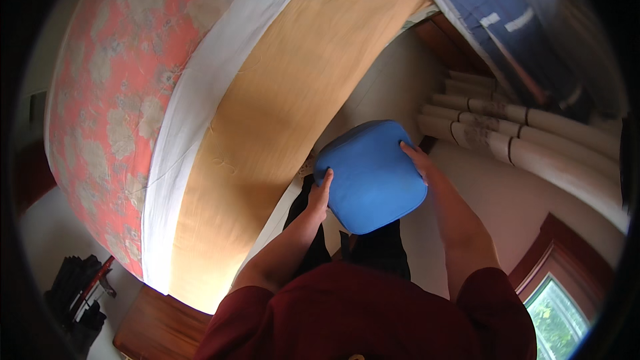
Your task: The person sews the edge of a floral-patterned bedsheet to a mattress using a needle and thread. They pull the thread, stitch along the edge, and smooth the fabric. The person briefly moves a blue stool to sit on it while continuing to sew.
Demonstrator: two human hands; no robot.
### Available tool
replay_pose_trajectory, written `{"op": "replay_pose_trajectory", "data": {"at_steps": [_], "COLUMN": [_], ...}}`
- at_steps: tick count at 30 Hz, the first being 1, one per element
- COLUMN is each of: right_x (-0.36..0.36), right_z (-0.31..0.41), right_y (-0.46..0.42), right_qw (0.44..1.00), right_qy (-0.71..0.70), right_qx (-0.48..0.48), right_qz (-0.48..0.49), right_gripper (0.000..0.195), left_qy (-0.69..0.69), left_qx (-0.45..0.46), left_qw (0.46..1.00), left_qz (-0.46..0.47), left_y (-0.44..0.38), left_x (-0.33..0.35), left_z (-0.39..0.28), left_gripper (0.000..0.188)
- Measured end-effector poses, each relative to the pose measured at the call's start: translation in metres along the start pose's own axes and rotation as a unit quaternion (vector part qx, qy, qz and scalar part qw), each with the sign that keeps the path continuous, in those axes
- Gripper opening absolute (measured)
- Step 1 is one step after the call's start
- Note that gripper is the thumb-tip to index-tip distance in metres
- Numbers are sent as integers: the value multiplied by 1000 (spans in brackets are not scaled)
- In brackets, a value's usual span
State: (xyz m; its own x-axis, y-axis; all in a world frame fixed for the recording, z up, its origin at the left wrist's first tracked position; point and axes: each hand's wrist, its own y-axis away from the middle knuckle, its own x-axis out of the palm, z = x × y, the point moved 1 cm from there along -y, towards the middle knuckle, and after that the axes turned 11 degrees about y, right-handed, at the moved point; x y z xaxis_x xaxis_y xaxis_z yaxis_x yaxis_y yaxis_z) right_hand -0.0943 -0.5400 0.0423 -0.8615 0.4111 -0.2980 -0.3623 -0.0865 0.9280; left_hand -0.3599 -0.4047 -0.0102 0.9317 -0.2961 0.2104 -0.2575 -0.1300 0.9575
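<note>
A blue padded item with rounded corners (375, 180), perhaps a stool seat or cushion, is held in front of my body between both hands. My left hand (321, 191) grips its left edge, thumb resting on the upper face. On the opposite edge, near the upper right corner, is my right hand (416, 160), its thumb also on top. The item's underside and most of my fingers are hidden. Close by on the left lies a bed with a tan sheet (280, 85), a white fold (200, 75) and a red floral cover (125, 95).
Blue fabric (505, 15) lies at the upper right. Below it, cream curtains with dark bands (490, 135) hang by the wall. A window (557, 315) is at the lower right, a wooden furniture piece (155, 325) and dark hanging items (75, 280) at the lower left.
</note>
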Motion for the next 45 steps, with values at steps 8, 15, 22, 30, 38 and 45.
{"op": "replay_pose_trajectory", "data": {"at_steps": [8, 15, 22, 30, 38, 45], "right_x": [37, 52, 66, 99, 137, 136], "right_z": [7, -20, -24, 225, 307, 306], "right_y": [-153, -259, -234, 11, -82, -100], "right_qw": [991, 980, 837, 414, 292, 332], "right_qy": [134, 198, 509, 415, 650, 574], "right_qx": [2, 6, -189, -809, -702, -749], "right_qz": [31, 25, 68, -39, 1, 25], "right_gripper": [89, 92, 50, 27, 80, 73], "left_qy": [150, 182, -169, -275, -502, -543], "left_qx": [-50, -93, -74, 598, 601, 593], "left_qw": [982, 957, 983, 745, 607, 560], "left_qz": [-102, -205, 19, 110, -133, -199], "left_y": [-138, -201, -184, 44, 0, -46], "left_x": [-31, -19, -10, 7, -75, -89], "left_z": [60, 91, 107, -98, -245, -244], "left_gripper": [68, 68, 50, 29, 66, 79]}}
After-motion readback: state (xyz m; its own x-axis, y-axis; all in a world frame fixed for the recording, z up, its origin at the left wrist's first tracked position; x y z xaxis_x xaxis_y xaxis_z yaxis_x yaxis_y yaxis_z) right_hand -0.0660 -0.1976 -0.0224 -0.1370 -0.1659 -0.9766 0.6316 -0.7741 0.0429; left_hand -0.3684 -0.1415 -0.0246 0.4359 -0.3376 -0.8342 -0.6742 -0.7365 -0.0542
